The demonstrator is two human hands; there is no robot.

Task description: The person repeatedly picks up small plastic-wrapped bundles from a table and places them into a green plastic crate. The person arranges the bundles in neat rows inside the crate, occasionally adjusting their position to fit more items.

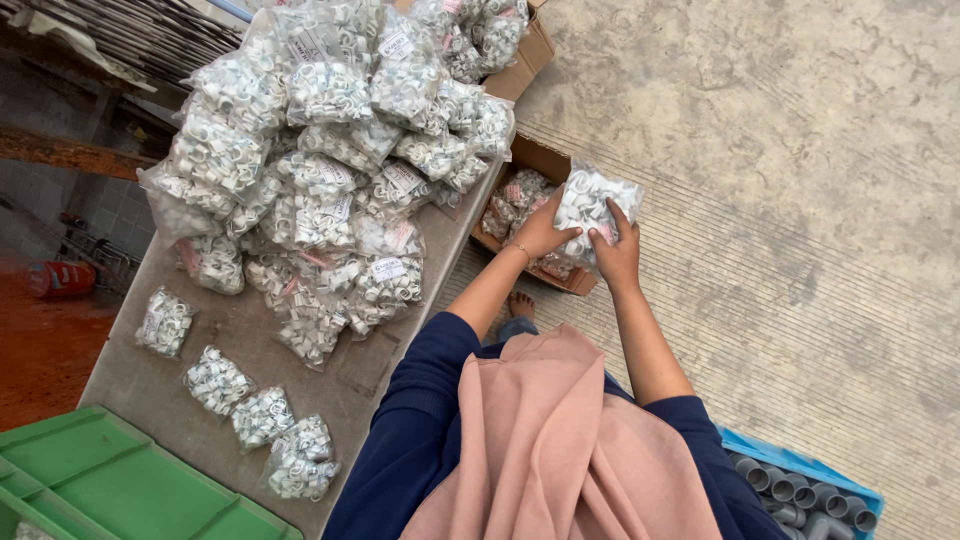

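Note:
Both my hands hold one clear plastic bag of small white ring-shaped fittings (592, 203). My left hand (541, 236) grips its left side and my right hand (619, 256) grips its lower right side. The bag hangs over an open cardboard box (541, 157) on the concrete floor, which contains more such bags. My sleeves are navy and a pink scarf hangs down my front.
To the left, a grey table (140, 385) carries a tall pile of similar bags (320, 150) and several loose ones (216, 381). A green crate (100, 480) sits bottom left. A blue crate of grey pipe fittings (805, 492) sits bottom right. A second cardboard box (532, 52) stands farther up.

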